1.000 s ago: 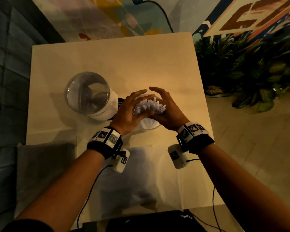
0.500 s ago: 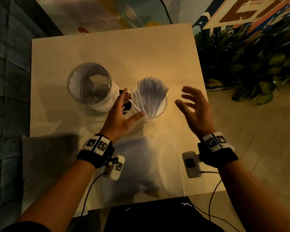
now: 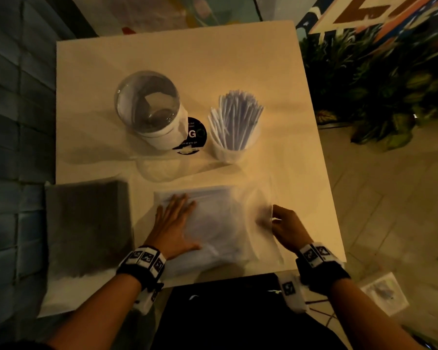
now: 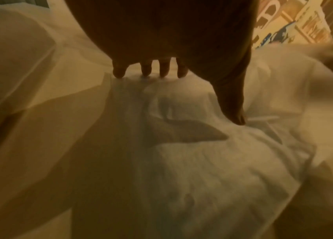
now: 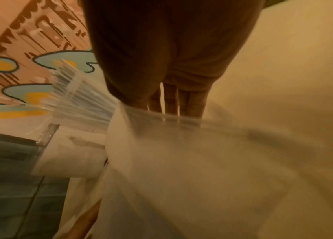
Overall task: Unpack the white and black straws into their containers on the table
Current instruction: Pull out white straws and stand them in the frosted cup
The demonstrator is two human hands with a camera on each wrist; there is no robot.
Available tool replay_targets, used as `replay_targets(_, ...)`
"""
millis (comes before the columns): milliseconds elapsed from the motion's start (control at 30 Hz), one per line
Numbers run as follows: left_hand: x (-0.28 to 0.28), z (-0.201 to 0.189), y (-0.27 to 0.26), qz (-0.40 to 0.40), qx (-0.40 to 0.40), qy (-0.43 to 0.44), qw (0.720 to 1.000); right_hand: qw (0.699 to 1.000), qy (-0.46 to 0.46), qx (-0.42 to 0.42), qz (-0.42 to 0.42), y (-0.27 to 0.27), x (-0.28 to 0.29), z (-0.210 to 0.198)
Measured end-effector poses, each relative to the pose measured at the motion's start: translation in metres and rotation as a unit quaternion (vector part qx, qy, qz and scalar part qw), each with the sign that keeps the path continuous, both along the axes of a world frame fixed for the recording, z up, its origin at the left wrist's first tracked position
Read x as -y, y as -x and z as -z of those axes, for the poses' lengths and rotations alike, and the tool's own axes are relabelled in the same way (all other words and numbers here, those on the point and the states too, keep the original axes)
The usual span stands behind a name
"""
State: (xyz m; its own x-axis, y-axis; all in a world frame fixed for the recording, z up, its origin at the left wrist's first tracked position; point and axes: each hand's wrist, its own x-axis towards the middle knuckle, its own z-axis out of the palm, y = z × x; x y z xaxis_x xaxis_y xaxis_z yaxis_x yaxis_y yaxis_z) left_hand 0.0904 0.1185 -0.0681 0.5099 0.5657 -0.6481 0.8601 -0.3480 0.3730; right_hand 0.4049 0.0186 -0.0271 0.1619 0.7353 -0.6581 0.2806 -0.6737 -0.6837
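Observation:
White straws (image 3: 235, 120) stand fanned out in a clear cup (image 3: 229, 152) at mid-table; they also show blurred in the right wrist view (image 5: 75, 103). A clear plastic bag of white straws (image 3: 213, 223) lies near the table's front edge. My left hand (image 3: 173, 223) lies flat on the bag's left part, its fingers (image 4: 147, 71) straight and pressing the plastic (image 4: 181, 161). My right hand (image 3: 280, 227) pinches the bag's right edge (image 5: 161, 116). A dark pack (image 3: 86, 231), probably the black straws, lies at the front left. A domed clear container (image 3: 148, 104) stands left of the cup.
A round black coaster (image 3: 194, 136) lies between the domed container and the cup. The table (image 3: 162, 54) ends close on the right, with potted plants (image 3: 379, 92) beyond it. A small clear packet (image 3: 384, 294) lies on the floor at lower right.
Both hands left the straws in the cup and drew back toward the front edge. The left hand now lies on the bag and the right hand pinches its edge.

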Motion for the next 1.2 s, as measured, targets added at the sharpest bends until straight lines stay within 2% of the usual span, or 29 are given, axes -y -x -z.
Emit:
replay_targets(100,0.005,0.006,0.000,0.014,-0.016,-0.031,0.999,1.000,-0.002,-0.004,0.004,0.018,-0.011,0.011)
replay_targets(233,0.006,0.007,0.000,0.013,-0.005,-0.041,0.999,0.977,0.049,0.150,-0.144,0.035,-0.029,0.024)
replay_targets(367,0.006,0.006,-0.001,0.017,-0.018,-0.044,0.999,0.967,0.036,0.180,-0.179,0.051,-0.041,0.020)
replay_targets(567,0.008,0.003,-0.004,0.007,-0.015,-0.040,0.999,0.980,0.059,0.169,-0.089,0.058,-0.044,0.016)
replay_targets(633,0.008,0.002,-0.004,0.007,-0.013,-0.037,0.999,0.985,0.055,0.152,-0.065,0.059,-0.041,0.015)
replay_targets(733,0.007,0.002,-0.003,0.007,-0.011,-0.034,0.999,0.995,0.045,0.089,0.024,0.054,-0.038,0.011)
replay_targets(900,0.007,0.001,-0.003,0.005,-0.008,-0.031,0.999,0.994,0.012,0.058,0.090,0.039,-0.035,-0.001)
replay_targets(967,0.007,0.001,-0.004,0.007,-0.011,-0.034,0.999,0.994,0.016,0.049,0.096,0.036,-0.036,0.003)
replay_targets(1133,0.007,0.003,-0.004,0.005,-0.007,-0.040,0.999,0.997,0.021,0.062,0.028,0.032,-0.038,0.006)
replay_targets(1200,0.007,0.004,-0.003,0.005,-0.007,-0.041,0.999,0.998,0.016,0.051,0.032,0.027,-0.038,0.005)
